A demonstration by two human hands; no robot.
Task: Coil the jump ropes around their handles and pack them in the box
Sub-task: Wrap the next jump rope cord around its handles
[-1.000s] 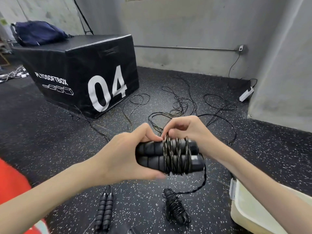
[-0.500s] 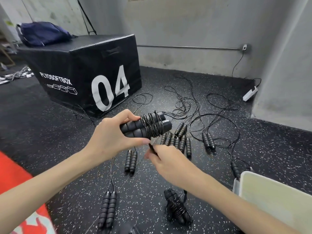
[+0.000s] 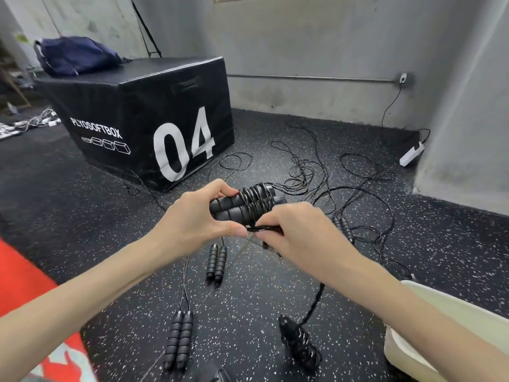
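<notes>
My left hand (image 3: 197, 219) grips a pair of black foam handles (image 3: 234, 209) held side by side, with black rope coiled round their right half. My right hand (image 3: 297, 235) pinches the loose end of that rope (image 3: 261, 229) just under the coil. The rope hangs down from my right hand to a finished coiled bundle (image 3: 298, 343) lying on the floor. The pale box (image 3: 446, 307) sits at the lower right, partly behind my right forearm.
Two uncoiled handle pairs (image 3: 216, 261) (image 3: 178, 340) lie on the speckled black floor below my hands, another pair (image 3: 343, 228) to the right. Tangled ropes (image 3: 303, 172) spread toward the wall. A black plyo box (image 3: 154, 117) stands at left. A red mat (image 3: 24, 274) lies at lower left.
My right hand came up from below the bundle to its underside, still pinching the rope end. My left hand stayed on the handles and tilted them slightly.
</notes>
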